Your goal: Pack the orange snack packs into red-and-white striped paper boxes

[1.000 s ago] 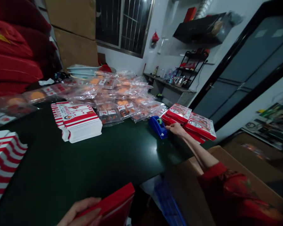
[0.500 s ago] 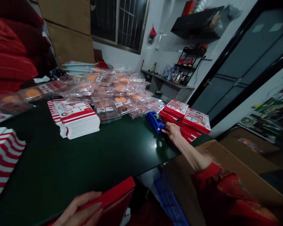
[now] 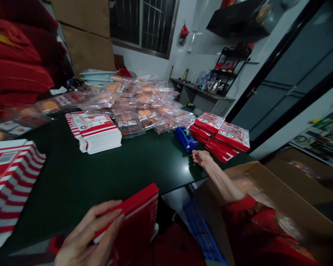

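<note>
Far left, a stack of red-and-white striped flat cartons (image 3: 13,181) on the dark green counter (image 3: 100,177), tall and uneven enough for one knock to topple it. Just right of that, the left hand (image 3: 83,236), fingers (image 3: 108,213) clenched around a red box (image 3: 135,218), held low and off the counter; a slip possible if the grip on that smooth edge loosens. Beyond, a squared pile of printed flat cartons (image 3: 96,135) and a heap of clear packets (image 3: 144,105) with orange contents, slick and prone to sliding if bumped. Next, a blue tape dispenser (image 3: 185,139), with the right hand (image 3: 202,159) just beside it, fingers (image 3: 197,156) released and loose, perhaps touching the counter, though the angle makes that hard to tell. Past it, stacked red boxes (image 3: 223,136) near the counter's far edge, easily swept off by a careless reach.
</note>
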Action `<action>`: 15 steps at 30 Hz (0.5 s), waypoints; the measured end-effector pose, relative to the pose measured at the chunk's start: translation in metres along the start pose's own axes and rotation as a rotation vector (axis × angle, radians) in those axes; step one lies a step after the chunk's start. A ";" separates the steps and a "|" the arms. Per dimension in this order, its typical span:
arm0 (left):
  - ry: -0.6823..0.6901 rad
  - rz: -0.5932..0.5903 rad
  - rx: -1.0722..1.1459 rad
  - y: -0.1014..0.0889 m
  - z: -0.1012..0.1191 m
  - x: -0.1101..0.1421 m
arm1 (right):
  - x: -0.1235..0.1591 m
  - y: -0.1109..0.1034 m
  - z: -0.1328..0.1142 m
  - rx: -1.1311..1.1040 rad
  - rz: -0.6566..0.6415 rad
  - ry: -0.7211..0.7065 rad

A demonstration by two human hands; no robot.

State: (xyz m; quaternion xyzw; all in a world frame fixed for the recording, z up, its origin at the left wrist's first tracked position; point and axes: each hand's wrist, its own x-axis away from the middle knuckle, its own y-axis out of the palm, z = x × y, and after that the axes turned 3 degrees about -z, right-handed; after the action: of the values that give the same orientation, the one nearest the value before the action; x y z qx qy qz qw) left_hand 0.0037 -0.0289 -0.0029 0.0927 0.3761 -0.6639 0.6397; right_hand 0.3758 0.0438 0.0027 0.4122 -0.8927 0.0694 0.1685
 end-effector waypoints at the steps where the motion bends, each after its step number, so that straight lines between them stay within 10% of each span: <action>1: 0.027 0.010 -0.042 0.002 0.006 -0.002 | 0.016 0.004 0.004 0.004 -0.036 -0.002; 10: 0.214 0.035 -0.134 0.044 0.048 0.005 | 0.199 0.028 0.029 -0.108 -0.817 0.128; 15: 0.331 0.018 -0.091 0.061 0.056 0.016 | 0.209 0.017 0.033 -0.106 -0.745 0.257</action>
State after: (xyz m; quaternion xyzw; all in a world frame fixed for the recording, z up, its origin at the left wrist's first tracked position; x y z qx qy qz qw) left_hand 0.0769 -0.0696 0.0036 0.1750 0.5049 -0.6162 0.5785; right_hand 0.2286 -0.1022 0.0471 0.6866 -0.6559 0.0081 0.3135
